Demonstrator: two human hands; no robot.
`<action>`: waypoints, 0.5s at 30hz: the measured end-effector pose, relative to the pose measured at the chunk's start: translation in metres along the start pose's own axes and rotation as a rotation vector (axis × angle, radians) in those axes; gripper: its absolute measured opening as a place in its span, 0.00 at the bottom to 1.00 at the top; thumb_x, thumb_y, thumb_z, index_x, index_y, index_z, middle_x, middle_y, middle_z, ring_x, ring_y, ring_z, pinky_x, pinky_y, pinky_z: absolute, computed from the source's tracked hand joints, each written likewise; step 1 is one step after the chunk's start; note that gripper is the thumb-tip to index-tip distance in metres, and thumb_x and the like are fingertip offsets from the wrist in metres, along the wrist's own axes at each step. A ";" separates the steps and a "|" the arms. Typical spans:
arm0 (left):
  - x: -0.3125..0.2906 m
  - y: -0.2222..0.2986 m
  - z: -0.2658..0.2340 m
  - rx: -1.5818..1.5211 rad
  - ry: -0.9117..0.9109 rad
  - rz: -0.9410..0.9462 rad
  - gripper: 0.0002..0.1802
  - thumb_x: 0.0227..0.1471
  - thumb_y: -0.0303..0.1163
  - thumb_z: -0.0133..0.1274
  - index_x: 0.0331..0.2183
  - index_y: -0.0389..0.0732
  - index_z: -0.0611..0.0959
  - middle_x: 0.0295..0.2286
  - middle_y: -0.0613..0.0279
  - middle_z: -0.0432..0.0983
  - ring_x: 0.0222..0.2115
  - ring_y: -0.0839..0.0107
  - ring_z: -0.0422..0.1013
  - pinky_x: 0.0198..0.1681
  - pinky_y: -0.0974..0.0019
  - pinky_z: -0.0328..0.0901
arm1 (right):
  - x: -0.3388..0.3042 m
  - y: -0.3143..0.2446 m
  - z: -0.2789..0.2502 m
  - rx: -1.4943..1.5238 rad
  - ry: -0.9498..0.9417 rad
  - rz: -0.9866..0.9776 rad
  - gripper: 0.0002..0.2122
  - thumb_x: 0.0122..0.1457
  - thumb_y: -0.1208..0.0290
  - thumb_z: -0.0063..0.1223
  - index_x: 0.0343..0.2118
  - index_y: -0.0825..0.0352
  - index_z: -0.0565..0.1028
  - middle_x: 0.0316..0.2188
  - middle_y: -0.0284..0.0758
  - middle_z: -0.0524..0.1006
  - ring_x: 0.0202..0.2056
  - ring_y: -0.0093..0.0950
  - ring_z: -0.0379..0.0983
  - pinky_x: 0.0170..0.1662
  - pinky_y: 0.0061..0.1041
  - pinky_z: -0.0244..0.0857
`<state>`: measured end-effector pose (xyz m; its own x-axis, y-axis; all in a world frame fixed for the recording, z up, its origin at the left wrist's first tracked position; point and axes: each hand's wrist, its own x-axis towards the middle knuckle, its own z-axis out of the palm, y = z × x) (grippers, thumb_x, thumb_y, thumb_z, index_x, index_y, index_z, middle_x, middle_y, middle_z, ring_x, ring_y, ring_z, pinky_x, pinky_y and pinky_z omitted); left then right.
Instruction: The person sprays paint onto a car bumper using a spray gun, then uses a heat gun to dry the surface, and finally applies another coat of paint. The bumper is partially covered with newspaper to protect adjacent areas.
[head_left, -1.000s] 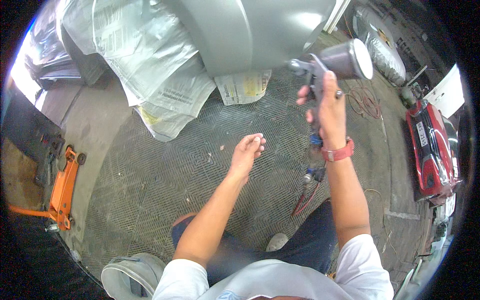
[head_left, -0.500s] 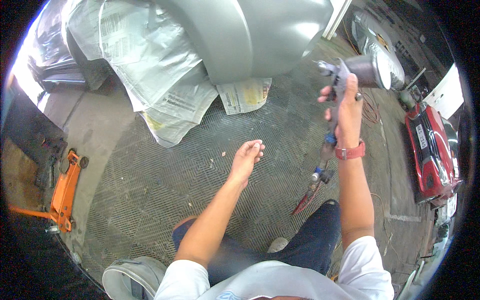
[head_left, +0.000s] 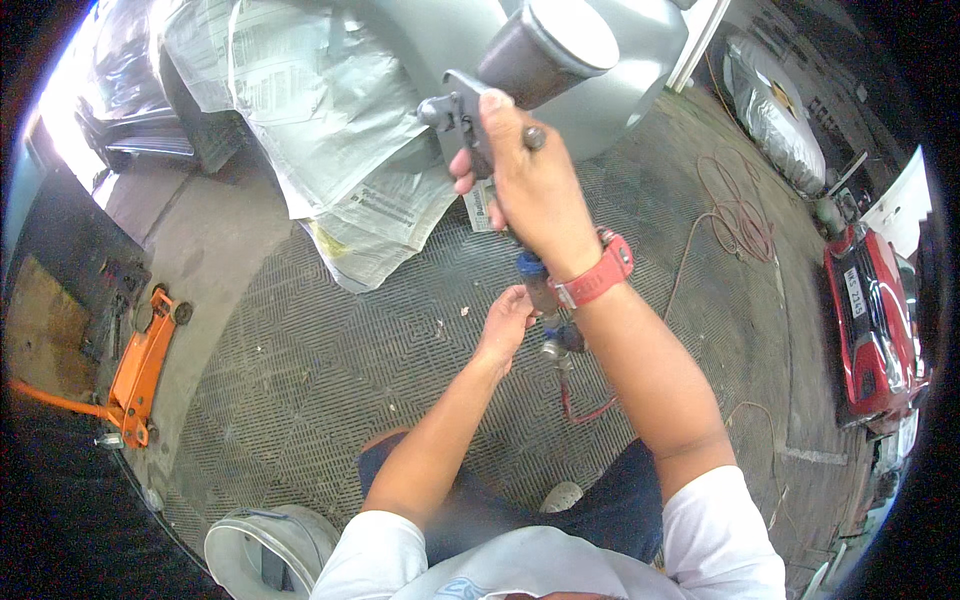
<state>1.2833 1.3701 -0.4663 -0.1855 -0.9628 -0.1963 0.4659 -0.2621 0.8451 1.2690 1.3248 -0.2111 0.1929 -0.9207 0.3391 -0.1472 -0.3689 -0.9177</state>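
A paint spray gun with a dark cup on top and a white lid is gripped in my right hand, fingers wrapped round its handle. It is held in front of the grey car body panel, its nozzle to the left. Below the handle are a blue fitting and a valve, with a red hose hanging down. Close beside these fittings, my left hand has its fingers curled closed; what they hold, if anything, is hidden, and I cannot tell whether they touch the gun.
Masking newspaper and plastic film cover the car beside the panel. An orange floor jack is at left, a pale bucket at lower left. Coiled red hose lies on the floor, near a red car front part at right.
My right hand has swung the spray gun left, to in front of the grey panel. The gun's lower end is now beside my left hand, which has moved slightly right.
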 end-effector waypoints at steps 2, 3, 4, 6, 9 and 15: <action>0.004 -0.005 -0.008 0.008 -0.015 0.001 0.17 0.73 0.40 0.52 0.55 0.41 0.81 0.45 0.69 0.82 0.41 0.79 0.73 0.48 0.70 0.67 | 0.001 -0.005 -0.010 -0.028 0.053 0.005 0.26 0.75 0.44 0.45 0.52 0.65 0.83 0.24 0.32 0.81 0.21 0.21 0.76 0.20 0.25 0.66; 0.005 -0.006 -0.010 0.019 -0.012 0.001 0.18 0.73 0.40 0.52 0.56 0.41 0.81 0.46 0.66 0.82 0.43 0.76 0.74 0.50 0.68 0.68 | 0.000 -0.006 -0.021 -0.047 0.087 -0.003 0.26 0.76 0.44 0.45 0.53 0.64 0.82 0.24 0.31 0.81 0.21 0.20 0.75 0.19 0.24 0.65; 0.006 -0.009 -0.011 0.031 -0.013 -0.003 0.19 0.73 0.40 0.51 0.57 0.40 0.81 0.48 0.63 0.82 0.46 0.74 0.75 0.52 0.66 0.69 | -0.002 -0.005 -0.034 -0.068 0.126 -0.009 0.26 0.76 0.44 0.44 0.53 0.63 0.82 0.24 0.31 0.81 0.20 0.18 0.74 0.18 0.23 0.63; 0.006 -0.007 -0.016 0.050 0.003 0.000 0.21 0.72 0.41 0.51 0.58 0.39 0.81 0.50 0.60 0.83 0.48 0.72 0.77 0.54 0.63 0.70 | -0.012 -0.004 -0.061 -0.108 0.229 -0.046 0.26 0.77 0.44 0.40 0.56 0.62 0.81 0.26 0.31 0.81 0.21 0.17 0.74 0.18 0.19 0.62; 0.003 -0.004 -0.018 0.056 0.020 0.005 0.20 0.72 0.41 0.53 0.57 0.40 0.81 0.49 0.63 0.83 0.45 0.74 0.76 0.52 0.66 0.70 | -0.027 -0.009 -0.109 -0.136 0.396 0.018 0.29 0.77 0.42 0.38 0.55 0.65 0.81 0.28 0.32 0.82 0.25 0.19 0.78 0.18 0.18 0.63; 0.005 -0.006 -0.019 0.067 0.014 0.003 0.21 0.72 0.43 0.53 0.57 0.41 0.82 0.49 0.62 0.83 0.46 0.71 0.77 0.54 0.62 0.71 | -0.036 -0.009 -0.214 -0.211 0.599 0.069 0.33 0.74 0.36 0.40 0.51 0.67 0.80 0.28 0.35 0.82 0.29 0.23 0.81 0.19 0.21 0.65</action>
<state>1.2960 1.3655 -0.4819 -0.1714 -0.9646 -0.2004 0.4074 -0.2546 0.8771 1.0563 1.3338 -0.1706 -0.3904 -0.8322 0.3937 -0.3399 -0.2671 -0.9017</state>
